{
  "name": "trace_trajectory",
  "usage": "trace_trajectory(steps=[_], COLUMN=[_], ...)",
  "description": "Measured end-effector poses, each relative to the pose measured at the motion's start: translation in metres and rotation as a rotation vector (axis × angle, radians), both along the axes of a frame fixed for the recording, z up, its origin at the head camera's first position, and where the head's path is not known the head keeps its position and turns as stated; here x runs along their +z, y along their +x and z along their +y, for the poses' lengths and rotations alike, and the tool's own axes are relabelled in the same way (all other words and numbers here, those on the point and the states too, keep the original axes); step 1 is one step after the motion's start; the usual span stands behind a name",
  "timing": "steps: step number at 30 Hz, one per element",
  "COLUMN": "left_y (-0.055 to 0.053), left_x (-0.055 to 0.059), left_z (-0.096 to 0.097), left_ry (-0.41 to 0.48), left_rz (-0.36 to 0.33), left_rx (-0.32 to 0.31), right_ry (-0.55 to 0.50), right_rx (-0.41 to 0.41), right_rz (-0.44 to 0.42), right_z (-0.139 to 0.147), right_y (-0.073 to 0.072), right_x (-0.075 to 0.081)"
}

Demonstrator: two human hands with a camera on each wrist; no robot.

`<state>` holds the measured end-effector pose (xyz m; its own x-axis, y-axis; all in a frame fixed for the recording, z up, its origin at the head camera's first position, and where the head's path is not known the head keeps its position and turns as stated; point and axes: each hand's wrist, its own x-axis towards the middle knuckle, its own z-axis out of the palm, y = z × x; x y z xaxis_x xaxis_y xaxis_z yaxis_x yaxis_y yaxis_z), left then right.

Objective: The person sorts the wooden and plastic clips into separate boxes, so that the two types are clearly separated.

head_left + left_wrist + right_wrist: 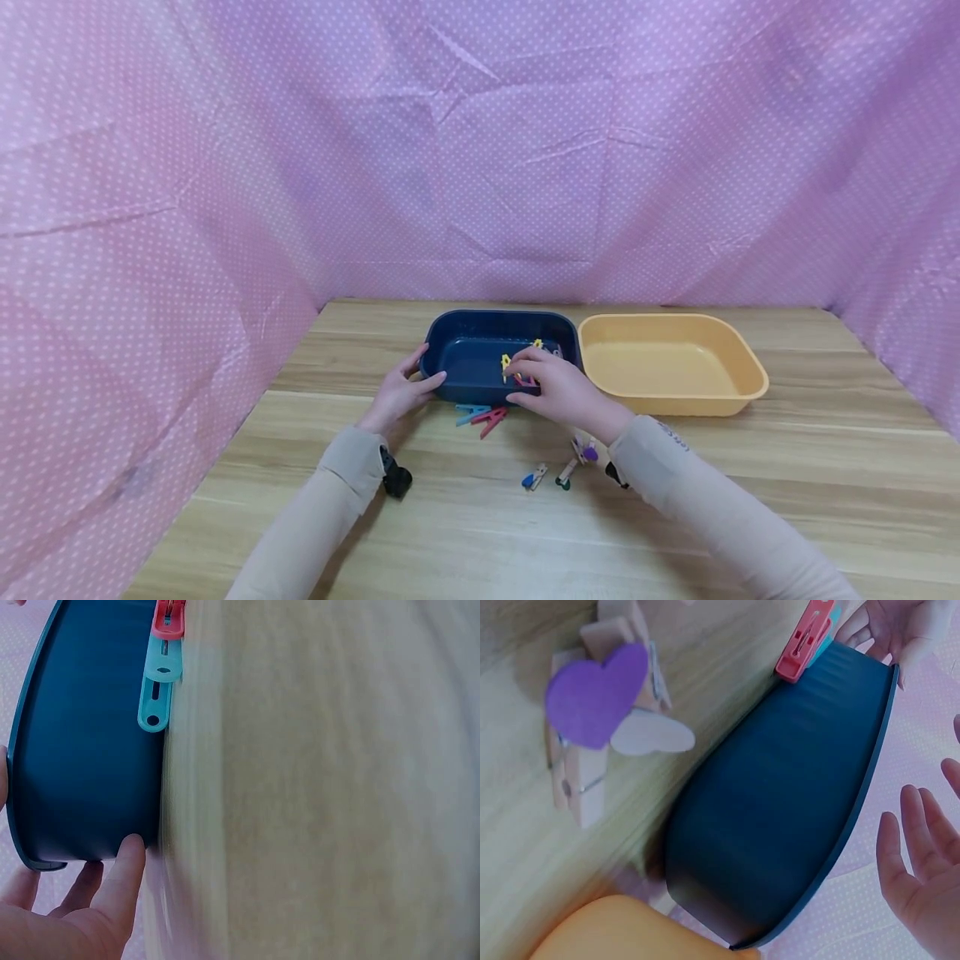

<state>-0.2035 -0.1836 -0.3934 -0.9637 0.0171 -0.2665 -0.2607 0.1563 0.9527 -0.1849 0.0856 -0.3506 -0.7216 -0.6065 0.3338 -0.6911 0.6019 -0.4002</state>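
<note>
My left hand (397, 393) rests on the left end of a dark blue bin (468, 393), thumb against its front corner and straight fingers along the end. Over the bin's right part reaches my right hand (558, 390), fingers stretched out and apart; the right wrist view shows nothing in them. Below that hand, inside the bin, lie small clips, among them a yellow flower-shaped clip (506, 367); the hand partly hides them. Against the front wall on the table lie a light blue plastic clothespin (471, 412) and a red plastic clothespin (491, 418).
A yellow bin (731, 407) stands right beside the blue one. Nearer me on the wooden table (450, 542) are small wooden clothespins with hearts: a blue-heart one (535, 477), a green-heart one (566, 475) and a purple-heart one (596, 697). Pink dotted cloth (480, 208) hangs behind.
</note>
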Motion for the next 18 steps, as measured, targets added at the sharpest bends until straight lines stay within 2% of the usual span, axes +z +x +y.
trace_trajectory(steps=[11,18], left_y=[-0.001,-0.001], left_x=[0.0,-0.001], left_z=[0.0,0.0], left_ry=[0.039,0.014], left_rz=[-0.007,0.001], left_rx=[0.002,0.0], right_ry=[0.031,0.064], right_rx=[0.05,0.107], right_rz=[-0.033,-0.036], right_z=[-0.005,-0.012], right_y=[0.008,0.015], right_x=[0.001,0.001])
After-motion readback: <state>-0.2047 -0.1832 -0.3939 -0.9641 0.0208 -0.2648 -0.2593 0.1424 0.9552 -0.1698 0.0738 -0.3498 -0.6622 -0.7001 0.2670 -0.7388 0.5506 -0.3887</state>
